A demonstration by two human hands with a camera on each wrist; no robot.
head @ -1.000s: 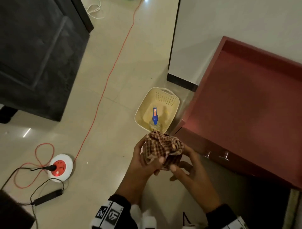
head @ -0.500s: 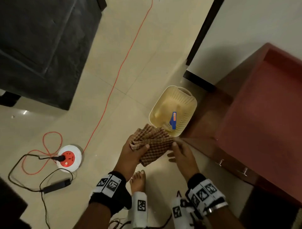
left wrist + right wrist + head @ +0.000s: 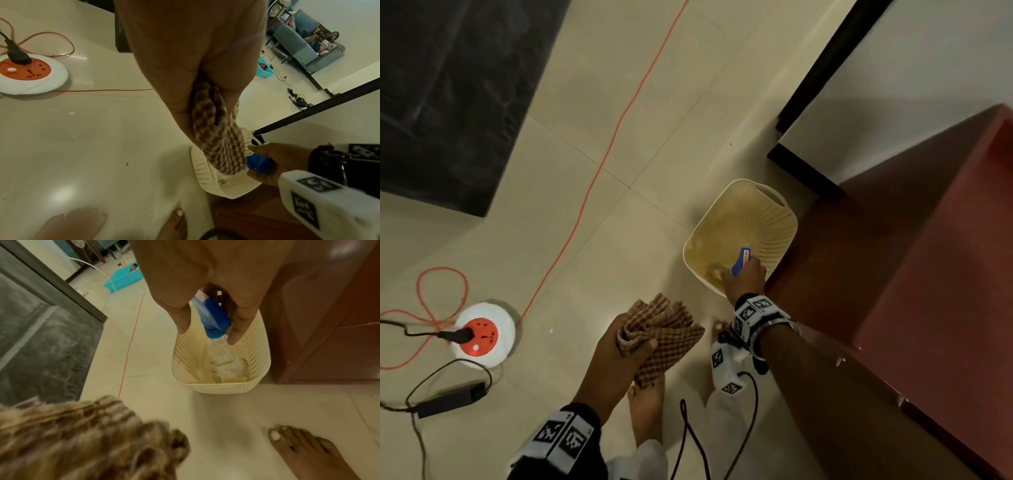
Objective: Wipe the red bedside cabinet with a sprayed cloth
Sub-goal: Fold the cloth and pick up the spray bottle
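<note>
- Cabinet point(image 3: 928, 274), the red bedside one, is standing at the right of the head view against the white wall, its top bare and not yet being wiped.
- Cloth point(image 3: 664, 329), a brown checked one, is bunching in the left hand point(image 3: 619, 349) alone now, near the person and left of the cabinet's front; half a second ago both hands were meeting on it, so the right one has let go.
- Left hand's thumb is pressing the folds down against the curled fingers, and the left wrist view shows the fabric hanging out past the fingertips.
- Right hand point(image 3: 744, 279) is now reaching into the cream basket point(image 3: 777, 219) on the floor just beside the cabinet's left side, where before it was at the cloth.
- Spray bottle point(image 3: 213, 316) is sitting inside that basket, and the right hand's thumb and fingers are closing round its blue head, narrow and already touching it; the clear body below is still resting low in the basket.
- This shift is probably marking the move from readying the cloth to wetting it: lifting the bottle and spraying the fabric would come before any wiping.
- Orange cord point(image 3: 599, 164) and a round socket point(image 3: 482, 335) are lying on the floor to the left, well apart from the work.
</note>
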